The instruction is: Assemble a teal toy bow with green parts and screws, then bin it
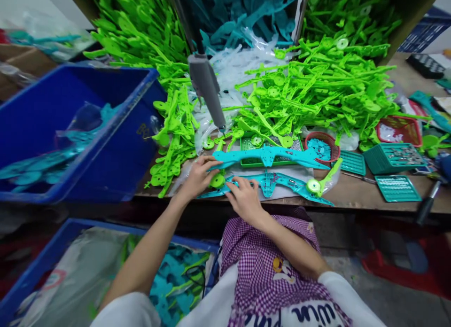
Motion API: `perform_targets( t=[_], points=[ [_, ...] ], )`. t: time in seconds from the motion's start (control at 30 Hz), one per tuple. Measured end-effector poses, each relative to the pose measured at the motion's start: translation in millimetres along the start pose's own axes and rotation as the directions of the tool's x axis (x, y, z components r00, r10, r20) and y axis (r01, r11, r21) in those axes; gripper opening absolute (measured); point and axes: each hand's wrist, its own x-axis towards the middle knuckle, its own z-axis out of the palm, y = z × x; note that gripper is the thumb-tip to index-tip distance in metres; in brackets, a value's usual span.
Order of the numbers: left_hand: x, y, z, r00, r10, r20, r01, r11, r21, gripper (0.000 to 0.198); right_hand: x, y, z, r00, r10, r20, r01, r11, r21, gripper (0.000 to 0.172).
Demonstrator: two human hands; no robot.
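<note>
Two bent hands: the right hand [245,198] covers some of a long blue piece [268,185], the left hand [196,177] is by its left end. Some fingertips hide, so I can't tell if either pinches. A round green piece [217,180] sits between them. Past them hangs a grey screwdriver [207,88]. Left of them, a blue bin [136,153] holds blue parts [31,172].

— Where does the head camera look from?
— From the wearer's head, above the purple checked apron [268,242]; it faces forward and steeply down onto the workbench [359,196].
— And how near is it?
— Close; the forearms [150,252] rise from below to the left hand [198,176] and right hand [246,200] near the middle; the heaped green parts [324,87] lie farther off, toward the top; the view is wide.
</note>
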Motion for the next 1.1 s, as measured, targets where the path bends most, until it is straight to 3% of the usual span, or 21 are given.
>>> perform_targets(
  t=[0.07, 0.13, 0.4, 0.67, 1.1],
  points=[
    [-4.7, -0.1, 6.6, 0.999, -0.011, -0.030, 0.010, 1.000, -0.021, 0.028, 8.6, -7.0, 20.9, 0.995, 0.063, 0.072, -0.062, 0.998, -0.006, 0.033],
    [-7.8, -1.9, 12.0, 0.999, -0.012, -0.050, 0.010, 0.999, -0.039, 0.028, 11.9, -5.9, 27.0, 0.989, 0.098, 0.111, -0.099, 0.995, 0.000, 0.035],
    [-6.8, -3.5, 15.5, 0.995, 0.019, -0.097, -0.024, 0.998, -0.055, 0.025, 17.9, -1.0, 15.5, 0.972, 0.110, 0.205, -0.114, 0.993, 0.007, 0.032],
    [-3.6, 0.1, 15.6, 0.995, 0.034, -0.091, -0.040, 0.997, -0.060, 0.026, 25.5, 0.4, 10.3, 0.963, 0.141, 0.229, -0.148, 0.989, 0.015, 0.031],
    [-5.8, -3.1, 17.5, 0.998, -0.049, -0.034, 0.046, 0.996, -0.073, 0.026, 27.0, 3.1, 13.3, 0.963, 0.080, 0.259, -0.085, 0.996, 0.007, 0.029]
  ],
)
